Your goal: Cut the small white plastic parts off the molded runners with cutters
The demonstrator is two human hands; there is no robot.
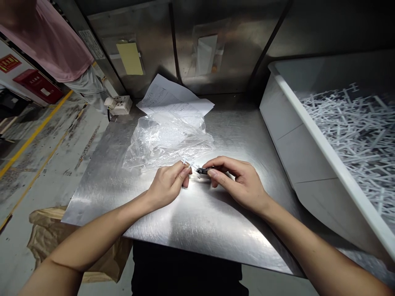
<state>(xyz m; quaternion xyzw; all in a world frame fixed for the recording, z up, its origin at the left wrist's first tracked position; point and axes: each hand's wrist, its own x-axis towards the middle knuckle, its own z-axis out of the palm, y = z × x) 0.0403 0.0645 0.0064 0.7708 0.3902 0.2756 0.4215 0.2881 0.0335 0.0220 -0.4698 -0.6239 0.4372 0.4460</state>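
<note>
My left hand (168, 183) pinches a small white plastic piece (191, 165) between thumb and fingers, a little above the metal table (197, 218). Facing it from the other side, my right hand (239, 179) grips a small black hand tool (203, 170), its short tip at the white piece. Whether the tool touches the piece or is just beside it, I cannot tell. Beyond both hands lies a crumpled clear plastic bag (166, 142).
On the right stands a big pale bin (279, 98) heaped with thin white plastic pieces (354, 135). Printed sheets (173, 96) lie behind the bag, near a power socket block (121, 105). A brown paper sack (105, 259) is below the table's left edge. A person in pink (61, 41) stands back left.
</note>
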